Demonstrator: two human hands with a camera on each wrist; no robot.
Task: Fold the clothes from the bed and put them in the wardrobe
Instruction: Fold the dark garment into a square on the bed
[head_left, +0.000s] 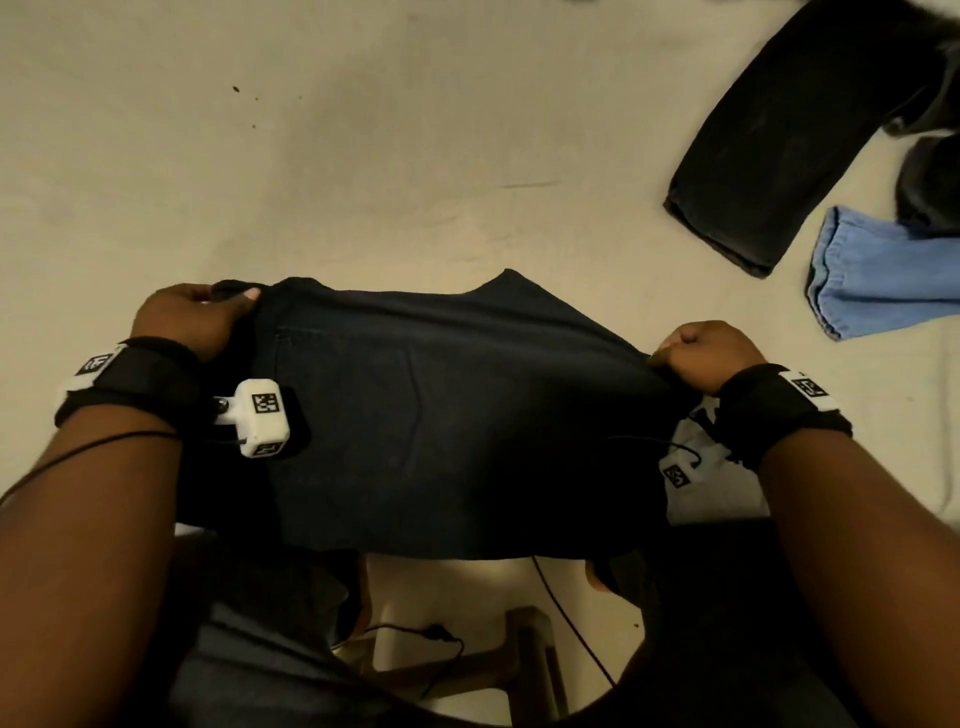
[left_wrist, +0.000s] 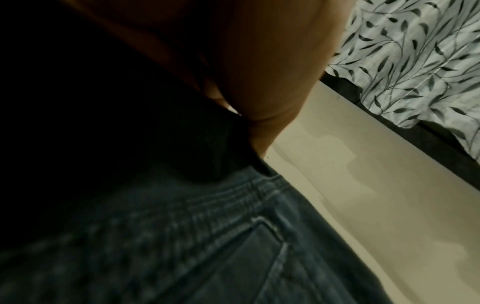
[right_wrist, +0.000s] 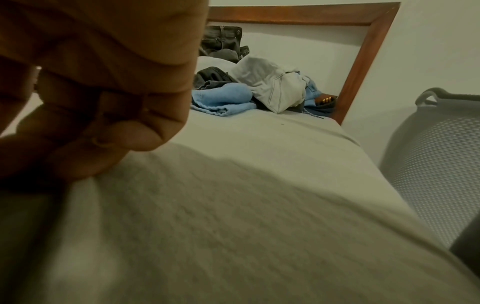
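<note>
both hands hold dark denim jeans (head_left: 457, 415) stretched flat above the beige bed sheet (head_left: 363, 156): the left hand (head_left: 192, 317) curls round one corner, and the right hand (head_left: 701, 353) is fisted on the opposite edge. a stitched back pocket shows on the denim. black trousers (head_left: 789, 140) and a pale blue garment (head_left: 883, 280) lie apart, far right.

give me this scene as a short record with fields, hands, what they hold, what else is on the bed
left hand: left hand grips one end of the dark jeans
right hand: right hand grips the other end
jeans state: stretched between both hands at the near edge of the bed, back pocket showing
other clothes: black trousers and a light blue garment lie apart, far right on the bed
pile: more clothes heaped by the wooden bed frame
beside bed: grey mesh basket
</note>
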